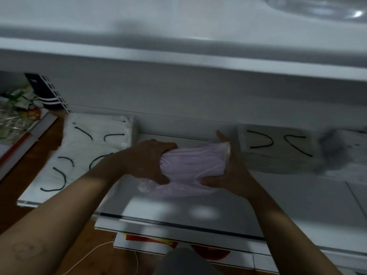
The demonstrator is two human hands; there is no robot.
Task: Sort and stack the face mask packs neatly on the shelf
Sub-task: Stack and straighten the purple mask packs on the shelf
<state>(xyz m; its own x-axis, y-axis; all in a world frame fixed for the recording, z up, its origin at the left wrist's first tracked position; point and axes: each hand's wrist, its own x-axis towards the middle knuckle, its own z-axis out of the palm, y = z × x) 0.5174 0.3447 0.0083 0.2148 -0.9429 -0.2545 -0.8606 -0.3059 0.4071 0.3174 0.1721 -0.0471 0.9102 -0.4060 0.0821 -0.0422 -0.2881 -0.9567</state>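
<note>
A pack of lilac face masks [190, 163] in clear plastic lies on the grey shelf [278, 205], in the middle. My left hand [147, 161] grips its left end and my right hand [228, 173] grips its right end, thumb raised behind the pack. To the left lie white mask packs [79, 155] with black ear loops, reaching toward the shelf's left edge. To the right lies a blurred greyish mask pack [278, 153] with black loops.
A white shelf board [178, 56] hangs close overhead. At far left another shelf holds green-printed packets [15, 112]. Below the shelf edge a red-and-white box [178, 247] and a white cable [95, 253] show over a brown floor.
</note>
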